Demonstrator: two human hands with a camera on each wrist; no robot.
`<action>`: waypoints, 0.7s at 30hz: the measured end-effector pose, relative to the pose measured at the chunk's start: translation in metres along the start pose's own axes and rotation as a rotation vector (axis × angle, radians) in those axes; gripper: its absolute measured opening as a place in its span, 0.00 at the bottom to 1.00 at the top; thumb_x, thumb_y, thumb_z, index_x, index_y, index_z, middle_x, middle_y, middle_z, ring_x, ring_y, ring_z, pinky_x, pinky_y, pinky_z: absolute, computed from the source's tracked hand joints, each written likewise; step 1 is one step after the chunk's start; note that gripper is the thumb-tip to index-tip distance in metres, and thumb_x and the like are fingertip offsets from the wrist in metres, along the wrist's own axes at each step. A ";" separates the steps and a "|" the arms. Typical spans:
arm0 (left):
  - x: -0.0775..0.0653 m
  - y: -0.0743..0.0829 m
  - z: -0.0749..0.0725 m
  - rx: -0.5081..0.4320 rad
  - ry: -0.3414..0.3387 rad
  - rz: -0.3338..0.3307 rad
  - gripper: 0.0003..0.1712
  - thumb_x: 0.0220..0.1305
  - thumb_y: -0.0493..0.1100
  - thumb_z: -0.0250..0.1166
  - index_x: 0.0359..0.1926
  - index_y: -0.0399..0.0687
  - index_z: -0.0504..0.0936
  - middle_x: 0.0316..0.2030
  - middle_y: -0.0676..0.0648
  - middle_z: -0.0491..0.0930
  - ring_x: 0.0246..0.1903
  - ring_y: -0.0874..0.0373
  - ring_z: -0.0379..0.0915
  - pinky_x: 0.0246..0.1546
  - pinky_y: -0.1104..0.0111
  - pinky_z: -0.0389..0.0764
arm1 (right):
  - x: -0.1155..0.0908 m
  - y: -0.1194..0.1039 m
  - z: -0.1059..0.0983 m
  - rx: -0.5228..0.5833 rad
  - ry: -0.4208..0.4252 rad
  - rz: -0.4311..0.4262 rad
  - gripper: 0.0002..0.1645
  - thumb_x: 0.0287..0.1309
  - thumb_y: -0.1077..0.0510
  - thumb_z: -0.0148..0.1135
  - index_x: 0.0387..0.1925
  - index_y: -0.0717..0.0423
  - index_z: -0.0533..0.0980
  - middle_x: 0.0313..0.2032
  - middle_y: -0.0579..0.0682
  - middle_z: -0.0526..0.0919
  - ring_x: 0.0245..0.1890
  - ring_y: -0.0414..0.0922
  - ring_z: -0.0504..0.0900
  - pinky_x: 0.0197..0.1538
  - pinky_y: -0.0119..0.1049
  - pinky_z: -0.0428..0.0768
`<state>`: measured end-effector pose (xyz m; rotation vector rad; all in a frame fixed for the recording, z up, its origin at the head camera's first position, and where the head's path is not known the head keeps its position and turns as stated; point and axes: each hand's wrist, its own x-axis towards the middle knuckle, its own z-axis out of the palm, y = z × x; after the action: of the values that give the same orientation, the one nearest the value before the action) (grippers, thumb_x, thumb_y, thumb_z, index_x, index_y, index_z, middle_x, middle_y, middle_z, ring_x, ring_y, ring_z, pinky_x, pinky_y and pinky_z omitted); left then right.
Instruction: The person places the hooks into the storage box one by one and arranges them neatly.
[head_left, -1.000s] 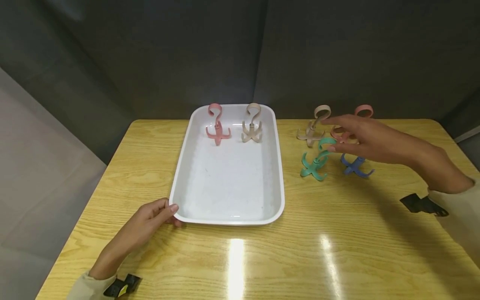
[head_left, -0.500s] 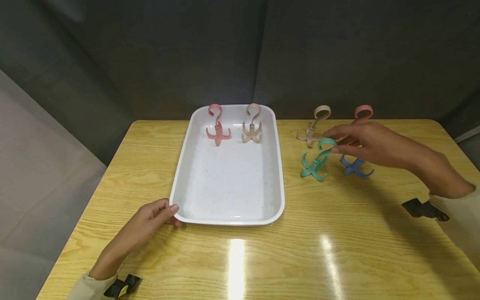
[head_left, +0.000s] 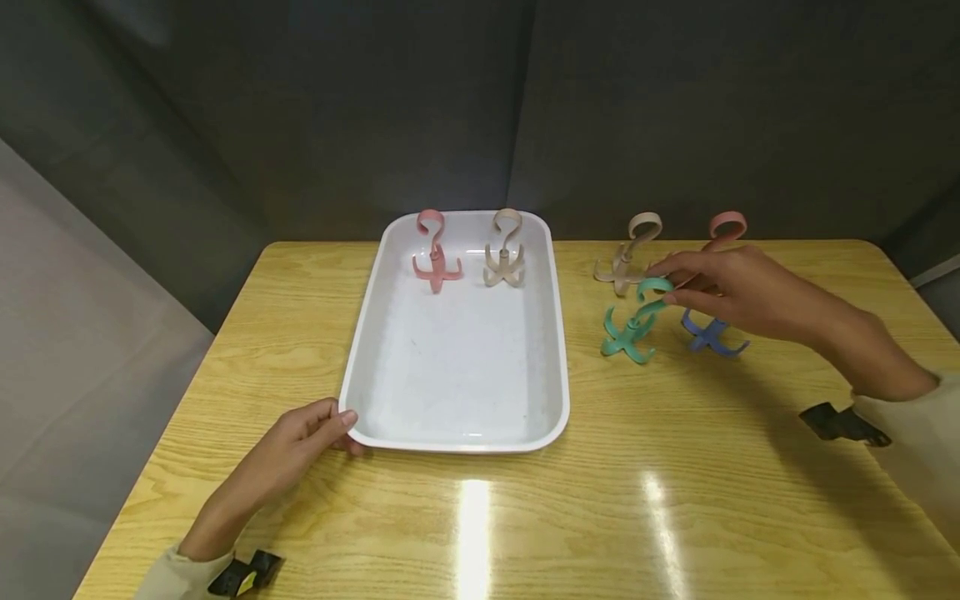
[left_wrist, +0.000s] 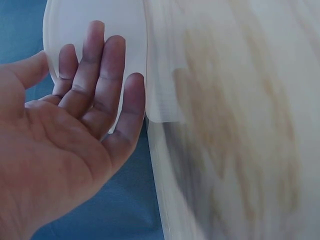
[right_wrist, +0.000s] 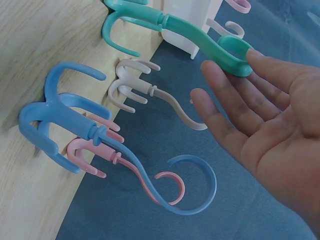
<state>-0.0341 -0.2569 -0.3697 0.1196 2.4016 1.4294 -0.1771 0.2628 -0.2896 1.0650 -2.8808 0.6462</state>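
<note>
A green four-claw hanging hook [head_left: 628,335] stands on its claws on the table, right of a white tray [head_left: 465,367]. My right hand [head_left: 750,292] pinches its curled top between thumb and fingers; in the right wrist view the thumb touches the green loop [right_wrist: 227,62]. Behind that hand are a blue hook [head_left: 708,336] and a pink hook [head_left: 727,227], both partly hidden in the head view. A beige hook [head_left: 621,268] stands beyond the green one. My left hand [head_left: 292,442] holds the tray's near left corner, thumb on the rim, fingers beneath.
Inside the tray, at its far end, stand another pink hook [head_left: 437,271] and another beige hook [head_left: 503,267], side by side. Dark cloth [head_left: 420,108] hangs behind the wooden table [head_left: 570,517].
My right hand has lowered slightly and its fingers have closed around the top of the green hook. The left hand and the tray stay where they were.
</note>
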 end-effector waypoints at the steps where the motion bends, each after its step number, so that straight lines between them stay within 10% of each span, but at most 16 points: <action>1: 0.000 0.000 0.000 0.000 0.001 0.002 0.20 0.82 0.51 0.55 0.40 0.39 0.80 0.35 0.47 0.88 0.45 0.53 0.84 0.53 0.64 0.77 | 0.000 0.000 0.001 0.002 0.004 0.000 0.23 0.63 0.67 0.72 0.60 0.60 0.81 0.38 0.45 0.89 0.35 0.44 0.88 0.33 0.34 0.79; 21: 0.000 0.000 -0.001 0.000 -0.003 0.005 0.20 0.82 0.51 0.55 0.40 0.39 0.80 0.35 0.48 0.88 0.45 0.53 0.83 0.52 0.63 0.78 | -0.001 0.000 0.004 0.011 0.027 0.002 0.22 0.64 0.68 0.71 0.59 0.59 0.82 0.39 0.46 0.90 0.36 0.45 0.88 0.35 0.34 0.81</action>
<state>-0.0345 -0.2572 -0.3693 0.1283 2.4011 1.4301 -0.1754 0.2619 -0.2934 1.0468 -2.8590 0.6724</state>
